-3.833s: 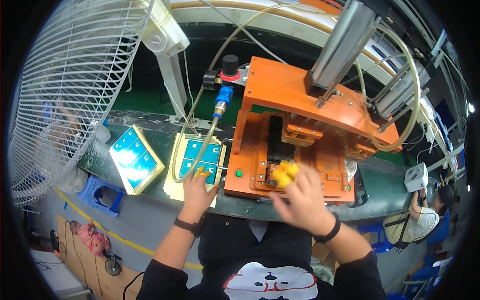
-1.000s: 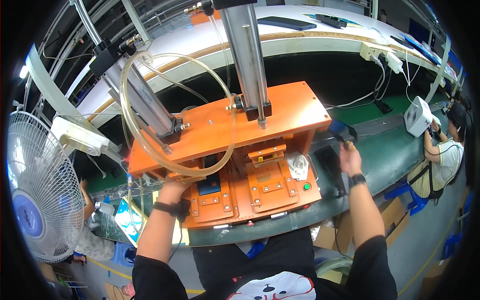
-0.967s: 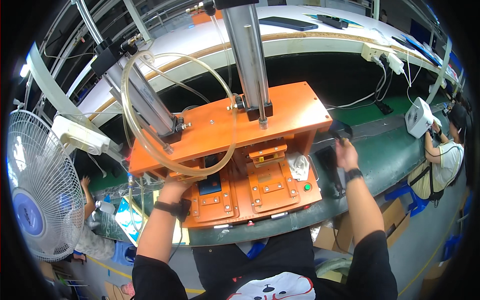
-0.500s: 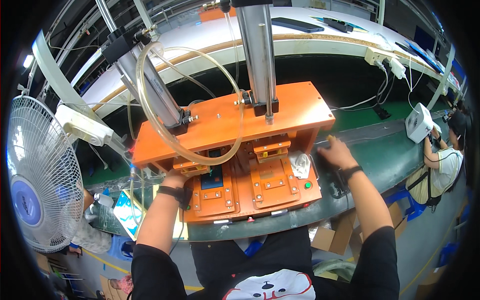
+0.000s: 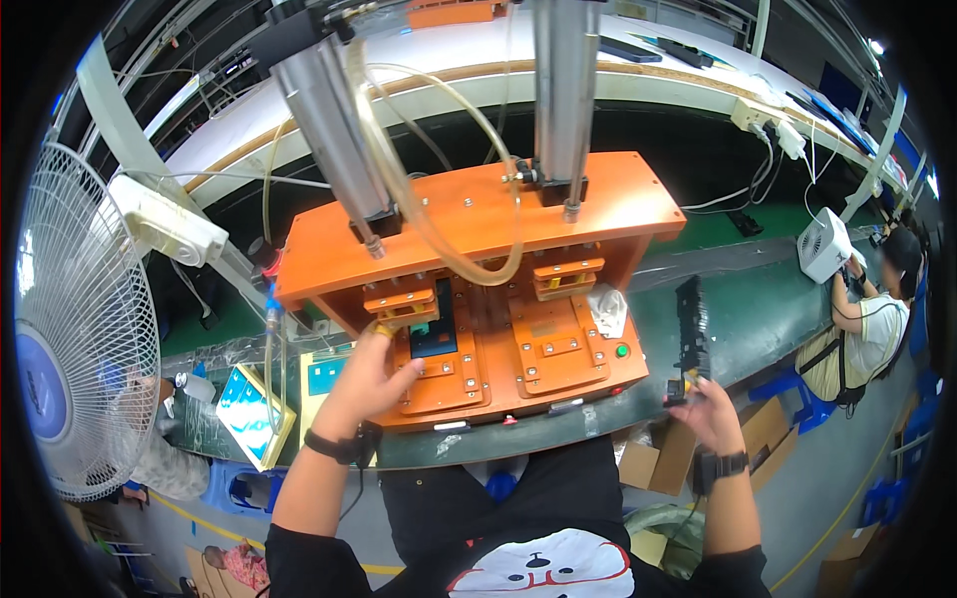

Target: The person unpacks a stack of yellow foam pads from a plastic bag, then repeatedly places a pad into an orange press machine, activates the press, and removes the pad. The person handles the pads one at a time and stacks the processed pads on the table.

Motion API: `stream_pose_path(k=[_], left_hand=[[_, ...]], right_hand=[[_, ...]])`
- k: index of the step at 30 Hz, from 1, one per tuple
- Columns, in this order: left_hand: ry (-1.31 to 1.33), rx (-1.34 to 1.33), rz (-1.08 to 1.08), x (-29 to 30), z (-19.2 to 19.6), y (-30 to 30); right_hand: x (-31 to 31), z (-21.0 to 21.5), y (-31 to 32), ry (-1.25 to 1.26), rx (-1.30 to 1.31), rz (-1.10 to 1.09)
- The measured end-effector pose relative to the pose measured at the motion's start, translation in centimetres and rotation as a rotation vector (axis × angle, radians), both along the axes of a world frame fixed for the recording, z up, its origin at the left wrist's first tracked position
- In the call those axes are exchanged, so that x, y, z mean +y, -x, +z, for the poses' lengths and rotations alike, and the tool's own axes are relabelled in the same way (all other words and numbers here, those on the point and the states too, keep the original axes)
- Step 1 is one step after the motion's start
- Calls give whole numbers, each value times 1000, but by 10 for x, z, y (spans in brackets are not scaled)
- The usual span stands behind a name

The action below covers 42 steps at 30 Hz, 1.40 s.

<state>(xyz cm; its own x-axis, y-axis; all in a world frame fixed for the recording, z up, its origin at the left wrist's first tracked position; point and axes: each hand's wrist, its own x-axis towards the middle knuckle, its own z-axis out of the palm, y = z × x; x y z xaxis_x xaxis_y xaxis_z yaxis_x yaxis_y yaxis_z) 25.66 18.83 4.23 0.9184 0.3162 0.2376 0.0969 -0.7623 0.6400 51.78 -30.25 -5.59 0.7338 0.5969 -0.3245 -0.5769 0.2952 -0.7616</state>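
An orange press machine (image 5: 478,214) with two grey cylinders stands in front of me. My left hand (image 5: 369,374) reaches into its left bay and touches a dark flat panel (image 5: 434,329) lying on the orange fixture. My right hand (image 5: 703,409) is low at the right and grips the lower end of a long black part (image 5: 688,324) that stands upright over the green belt. Yellow finger cots show on both hands.
A white fan (image 5: 70,329) fills the left side. Teal trays (image 5: 249,414) lie left of the press. The green conveyor (image 5: 768,299) runs to the right, where another person (image 5: 867,319) sits near a small white box (image 5: 822,244). Cardboard boxes (image 5: 768,429) stand below.
My right hand has drawn back from the belt toward me, holding the black part. My left hand has stayed at the left bay. My head has tilted, bringing the press closer.
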Motion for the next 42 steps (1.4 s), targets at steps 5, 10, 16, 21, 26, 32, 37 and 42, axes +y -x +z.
stream_pose_path(k=[5,10,16,21,26,32,37,42], left_hand=[[-283,165,-89,1,1,-1],[-73,-100,-166,-8,-11,20],[-70,-107,-392,-83,-17,63],[-82,-204,-228,-67,-34,55],[84,-215,-227,-42,-26,50],[76,-200,-280,-34,-4,41],[114,-98,-332,-19,-2,42],[81,-100,-251,-13,-4,45]], right_hand=[[31,2,65,-419,-80,190],[93,9,114,-500,50,410],[172,1,156,-429,219,701],[228,-16,154,-464,176,734],[253,3,156,-587,254,743],[261,10,161,-640,214,736],[264,10,156,-492,40,822],[272,37,152,-253,96,785]])
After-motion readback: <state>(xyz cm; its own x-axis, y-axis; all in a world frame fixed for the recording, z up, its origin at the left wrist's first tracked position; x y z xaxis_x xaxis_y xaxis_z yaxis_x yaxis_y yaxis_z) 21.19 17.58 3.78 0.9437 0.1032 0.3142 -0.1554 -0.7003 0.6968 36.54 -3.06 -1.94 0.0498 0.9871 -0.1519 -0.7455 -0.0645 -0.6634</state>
